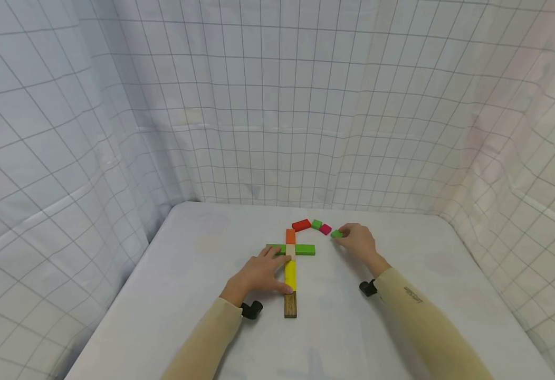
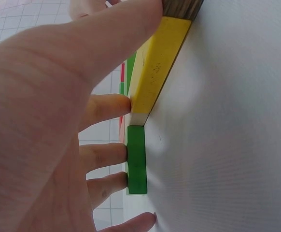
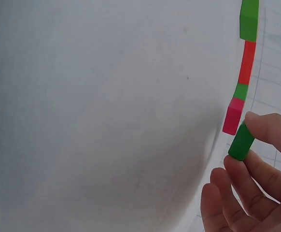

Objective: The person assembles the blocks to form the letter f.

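My right hand [image 1: 359, 244] pinches a small green block [image 3: 242, 141] between thumb and fingertip, just right of a pink block [image 1: 325, 229]. A slight gap parts these two blocks. My left hand [image 1: 260, 273] lies with fingers spread over a row of blocks. Its thumb rests near where the yellow block [image 1: 290, 275] meets the dark brown wooden block [image 1: 290, 306]. Other fingertips touch the left green block [image 2: 136, 159] and the area by the pale beige block [image 1: 290, 250]. An orange block [image 1: 290, 236] and a right green block [image 1: 305, 250] adjoin the beige one.
From the orange block's top, a red block [image 1: 301, 225] and a small green block [image 1: 316, 224] curve right towards the pink one. All lie flat on a white-covered table [image 1: 201, 295]. White grid-lined curtains [image 1: 277, 105] enclose the back and sides. Both wrists wear black cameras [image 1: 252, 310].
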### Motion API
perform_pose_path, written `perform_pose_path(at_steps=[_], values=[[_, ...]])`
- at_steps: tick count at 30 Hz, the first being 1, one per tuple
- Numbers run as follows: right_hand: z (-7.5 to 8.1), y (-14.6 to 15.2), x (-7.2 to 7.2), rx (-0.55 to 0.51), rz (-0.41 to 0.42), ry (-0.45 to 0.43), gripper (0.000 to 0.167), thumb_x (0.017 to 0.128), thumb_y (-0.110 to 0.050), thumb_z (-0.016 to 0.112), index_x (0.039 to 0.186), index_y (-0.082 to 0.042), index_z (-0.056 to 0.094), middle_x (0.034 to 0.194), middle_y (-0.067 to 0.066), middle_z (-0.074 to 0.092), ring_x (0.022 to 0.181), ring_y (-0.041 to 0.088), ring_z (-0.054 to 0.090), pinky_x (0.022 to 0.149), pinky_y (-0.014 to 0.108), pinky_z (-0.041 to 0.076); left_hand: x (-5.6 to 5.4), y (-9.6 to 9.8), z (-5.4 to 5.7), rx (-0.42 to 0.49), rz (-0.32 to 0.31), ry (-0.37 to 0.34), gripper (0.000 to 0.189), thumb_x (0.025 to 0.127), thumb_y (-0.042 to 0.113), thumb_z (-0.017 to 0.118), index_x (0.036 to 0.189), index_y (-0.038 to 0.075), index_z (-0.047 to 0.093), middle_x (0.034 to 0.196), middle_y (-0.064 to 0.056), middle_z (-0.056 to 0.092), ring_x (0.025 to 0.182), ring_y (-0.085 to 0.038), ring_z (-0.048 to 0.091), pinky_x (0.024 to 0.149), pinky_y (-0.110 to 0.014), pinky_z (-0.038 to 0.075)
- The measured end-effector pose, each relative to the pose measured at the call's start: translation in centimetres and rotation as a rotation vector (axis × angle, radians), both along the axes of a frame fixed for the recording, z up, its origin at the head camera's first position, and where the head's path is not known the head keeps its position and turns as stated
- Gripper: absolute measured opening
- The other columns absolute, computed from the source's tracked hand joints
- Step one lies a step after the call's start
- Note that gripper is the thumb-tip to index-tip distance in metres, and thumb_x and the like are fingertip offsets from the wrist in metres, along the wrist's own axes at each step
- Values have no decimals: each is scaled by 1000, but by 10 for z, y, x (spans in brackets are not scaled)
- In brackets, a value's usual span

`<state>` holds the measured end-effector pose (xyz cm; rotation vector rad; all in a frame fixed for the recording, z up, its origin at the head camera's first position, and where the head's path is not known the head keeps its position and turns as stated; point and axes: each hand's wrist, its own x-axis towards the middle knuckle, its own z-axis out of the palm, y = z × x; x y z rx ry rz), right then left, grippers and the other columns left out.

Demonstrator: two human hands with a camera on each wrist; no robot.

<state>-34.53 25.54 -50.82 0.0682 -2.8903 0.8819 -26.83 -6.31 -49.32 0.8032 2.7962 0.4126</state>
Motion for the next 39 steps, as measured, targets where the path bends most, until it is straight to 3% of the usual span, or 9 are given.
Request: perform_pose_path(at_steps=[11,19,39], values=[[2,-12,-3,44,-65,-32,39,85,-30,79,114,-5,75,99,8,72,87,24,65,68,38,53,0,-1,0,15,-6,0,92,77,69,74,153,23,46,163,-11,28,149,-34,21,107,-62,34],[5,-19,-5,81,-110,-79,37,85,-30,79,113,-6,75,104,8,73,93,26,66,74,42,53,-1,0,1,-3,-2,1,91,78,68,74,153,24,45,163,-10,27,149,-33,21,107,-63,34],[4,-24,-5,119,-104,-63,37,85,-29,80,111,-4,75,105,10,73,94,29,67,73,44,54,1,-1,0,4,1,11,92,77,69,74,152,23,47,162,-11,29,149,-34,22,106,-63,36]])
